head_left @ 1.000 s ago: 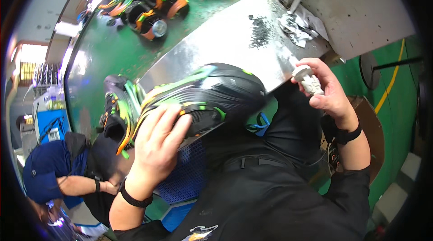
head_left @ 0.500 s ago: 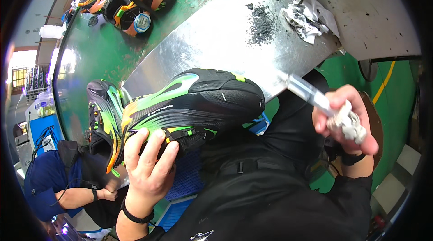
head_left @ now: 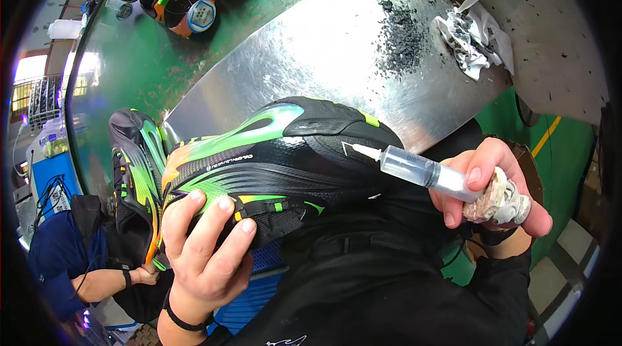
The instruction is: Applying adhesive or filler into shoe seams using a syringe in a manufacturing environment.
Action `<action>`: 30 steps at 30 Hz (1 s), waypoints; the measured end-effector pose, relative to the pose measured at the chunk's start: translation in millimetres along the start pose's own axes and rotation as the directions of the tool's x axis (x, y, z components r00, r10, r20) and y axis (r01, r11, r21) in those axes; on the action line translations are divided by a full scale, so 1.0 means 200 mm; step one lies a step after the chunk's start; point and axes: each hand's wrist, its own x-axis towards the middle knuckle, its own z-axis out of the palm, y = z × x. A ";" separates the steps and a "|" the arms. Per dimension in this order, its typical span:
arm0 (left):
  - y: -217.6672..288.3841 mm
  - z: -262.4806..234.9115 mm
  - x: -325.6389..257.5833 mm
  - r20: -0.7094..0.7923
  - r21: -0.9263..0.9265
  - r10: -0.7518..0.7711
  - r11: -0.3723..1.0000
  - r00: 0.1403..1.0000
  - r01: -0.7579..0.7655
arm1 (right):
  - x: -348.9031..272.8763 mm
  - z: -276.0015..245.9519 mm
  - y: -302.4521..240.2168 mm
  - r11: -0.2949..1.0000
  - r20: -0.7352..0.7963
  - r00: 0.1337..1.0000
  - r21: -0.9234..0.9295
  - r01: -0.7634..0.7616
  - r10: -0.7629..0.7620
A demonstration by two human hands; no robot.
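Syringe (head_left: 414, 170) tip now touching shoe (head_left: 272, 158) sole edge; right hand (head_left: 492, 190) grips syringe, left hand (head_left: 204, 242) clasps shoe.

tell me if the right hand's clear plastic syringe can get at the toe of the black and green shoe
Probably yes: the right hand holds the clear plastic syringe with its tip at the black and green shoe, nothing between.

a black sports shoe (head_left: 259, 164) with green and orange streaks lies on its side in mid-air, above the near edge of a shiny metal sheet (head_left: 337, 54), toe to the right. a clear plastic syringe (head_left: 414, 170), its plunger end wrapped in grimy tape, is tilted with its thin white tip touching the shoe's black toe part.
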 end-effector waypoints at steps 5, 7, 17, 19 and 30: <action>-0.01 0.00 0.01 0.013 -0.002 0.002 1.000 1.000 -0.002 | 0.02 -0.04 0.00 1.000 0.056 0.998 -0.005 -0.020 0.020; -0.01 0.00 0.00 0.008 0.006 0.008 1.000 1.000 -0.008 | 0.02 -0.05 0.01 0.999 0.041 0.998 -0.017 -0.038 0.039; -0.01 0.00 0.00 0.006 -0.002 -0.002 1.000 1.000 0.002 | 0.02 -0.09 0.03 0.999 0.100 0.994 -0.007 -0.038 0.038; -0.02 0.00 -0.01 0.004 0.000 -0.004 1.000 1.000 0.004 | 0.02 -0.11 0.02 0.999 0.115 0.992 -0.008 -0.046 0.046; -0.01 -0.01 0.01 0.040 0.001 0.011 1.000 0.999 -0.011 | -0.02 -0.10 -0.01 0.996 0.080 0.994 -0.056 -0.064 0.068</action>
